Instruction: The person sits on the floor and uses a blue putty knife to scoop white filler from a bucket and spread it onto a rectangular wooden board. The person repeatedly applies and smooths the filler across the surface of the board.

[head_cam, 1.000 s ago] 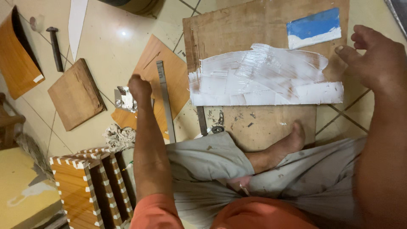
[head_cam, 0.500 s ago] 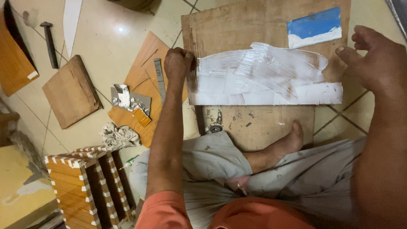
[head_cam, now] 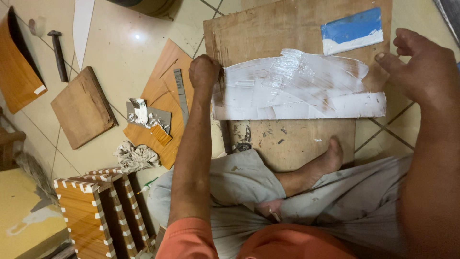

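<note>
Left hand [head_cam: 203, 72] touches white-coated strip [head_cam: 297, 86] on board [head_cam: 287, 29].

The big board [head_cam: 297, 29] looks like raw plywood, matt and scuffed, with a wet, streaky coat of white paste [head_cam: 297, 86] smeared over the strip lying on it. The blue scraper [head_cam: 352, 29] looks like smooth plastic. Floor tiles [head_cam: 124, 33] are glossy ceramic, catching a light glare. The rag [head_cam: 135, 156] is crumpled, grubby cloth. The orange laminate sheet [head_cam: 163, 91] has a smooth woodgrain finish.
</note>
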The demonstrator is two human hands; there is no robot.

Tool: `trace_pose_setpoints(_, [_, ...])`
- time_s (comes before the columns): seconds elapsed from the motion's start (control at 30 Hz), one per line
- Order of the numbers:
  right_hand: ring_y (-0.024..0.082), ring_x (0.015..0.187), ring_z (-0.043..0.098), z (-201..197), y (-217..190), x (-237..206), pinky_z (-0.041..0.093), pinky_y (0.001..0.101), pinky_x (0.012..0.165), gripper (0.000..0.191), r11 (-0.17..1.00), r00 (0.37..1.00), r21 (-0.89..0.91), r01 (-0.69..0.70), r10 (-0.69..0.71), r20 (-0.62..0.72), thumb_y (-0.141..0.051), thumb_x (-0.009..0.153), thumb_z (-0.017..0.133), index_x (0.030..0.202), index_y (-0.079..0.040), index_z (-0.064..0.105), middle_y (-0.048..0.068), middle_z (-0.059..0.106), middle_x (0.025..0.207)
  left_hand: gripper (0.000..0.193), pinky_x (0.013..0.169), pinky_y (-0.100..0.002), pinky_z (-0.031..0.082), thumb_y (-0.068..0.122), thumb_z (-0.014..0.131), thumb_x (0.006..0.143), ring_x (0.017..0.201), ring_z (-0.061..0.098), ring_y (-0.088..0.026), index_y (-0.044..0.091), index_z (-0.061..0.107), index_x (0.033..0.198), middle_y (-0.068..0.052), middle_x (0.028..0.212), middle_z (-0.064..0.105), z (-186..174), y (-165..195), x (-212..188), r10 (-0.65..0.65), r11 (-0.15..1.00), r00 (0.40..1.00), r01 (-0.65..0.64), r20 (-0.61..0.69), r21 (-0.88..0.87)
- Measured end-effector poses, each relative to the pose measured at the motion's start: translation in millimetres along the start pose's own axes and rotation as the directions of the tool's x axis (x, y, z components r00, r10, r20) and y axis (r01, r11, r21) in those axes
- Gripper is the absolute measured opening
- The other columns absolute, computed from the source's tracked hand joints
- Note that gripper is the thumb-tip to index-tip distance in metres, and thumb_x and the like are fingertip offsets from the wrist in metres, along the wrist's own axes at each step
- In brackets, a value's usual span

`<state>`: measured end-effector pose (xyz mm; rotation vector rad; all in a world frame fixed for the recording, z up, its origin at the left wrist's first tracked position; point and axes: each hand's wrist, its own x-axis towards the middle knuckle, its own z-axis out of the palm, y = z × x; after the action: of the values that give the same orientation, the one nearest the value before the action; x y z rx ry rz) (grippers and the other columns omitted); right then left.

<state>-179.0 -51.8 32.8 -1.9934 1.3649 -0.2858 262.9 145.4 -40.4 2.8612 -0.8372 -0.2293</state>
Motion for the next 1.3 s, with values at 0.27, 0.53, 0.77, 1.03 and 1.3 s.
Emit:
trace_pose_setpoints(0.27, [0.032,0.117,0.065,0,-2,0,0.053,0.0456,0.092,0.065,0.996,0.996,-0.011,-0.085,0.085,0.031,-0.034,0.095,0.079,0.148,-0.003,0.057,0.022,0.066,0.133,0.036,0.087,-0.047,0.056,0.03,0.062,0.086,0.092,0.072,-0.041,-0.003,0.074,0.088,-0.027,0.094,0.073,24,-15,31,0.058,0.993,0.986,-0.073,0.154,0.091])
trace_pose_setpoints(0.53, [0.032,0.124,0.067,4,19,2,0.053,0.0451,0.097,0.06,0.997,0.996,-0.013,0.077,-0.077,0.051,-0.037,0.101,0.079,0.147,-0.003,0.063,0.022,0.069,0.134,0.034,0.071,-0.043,0.057,0.03,0.066,0.087,0.075,0.072,-0.033,-0.004,0.071,0.089,-0.021,0.083,0.075,16,-49,14,0.025,0.901,1.0,-0.03,-0.018,-0.432])
trace_pose_setpoints(0.77, [0.033,0.119,0.064,8,17,4,0.052,0.0474,0.092,0.06,0.999,1.0,-0.036,-0.012,0.013,0.028,-0.036,0.095,0.078,0.144,-0.006,0.062,0.022,0.067,0.131,0.022,0.065,-0.037,0.058,0.025,0.072,0.085,0.065,0.074,-0.025,0.004,0.074,0.089,-0.012,0.076,0.076,-11,-22,-7,0.095,0.891,0.995,-0.095,-0.023,-0.443])
trace_pose_setpoints(1.03, [0.034,0.123,0.065,9,27,5,0.053,0.0463,0.094,0.066,0.998,0.998,-0.031,0.048,-0.046,0.046,-0.037,0.1,0.079,0.152,-0.002,0.058,0.022,0.066,0.137,0.009,0.079,-0.046,0.058,0.017,0.069,0.087,0.084,0.073,-0.037,0.01,0.074,0.088,-0.017,0.089,0.076,6,-2,2,0.096,0.991,0.989,-0.105,-0.108,-0.086])
trace_pose_setpoints(1.3, [0.034,0.119,0.064,8,25,4,0.051,0.0481,0.093,0.065,0.999,0.999,-0.035,0.009,-0.008,0.032,-0.037,0.094,0.078,0.147,-0.003,0.059,0.022,0.066,0.132,0.016,0.081,-0.048,0.056,0.02,0.071,0.08,0.095,0.072,-0.037,0.014,0.072,0.095,-0.015,0.099,0.075,0,20,9,-0.04,0.997,0.999,0.039,0.017,0.073])
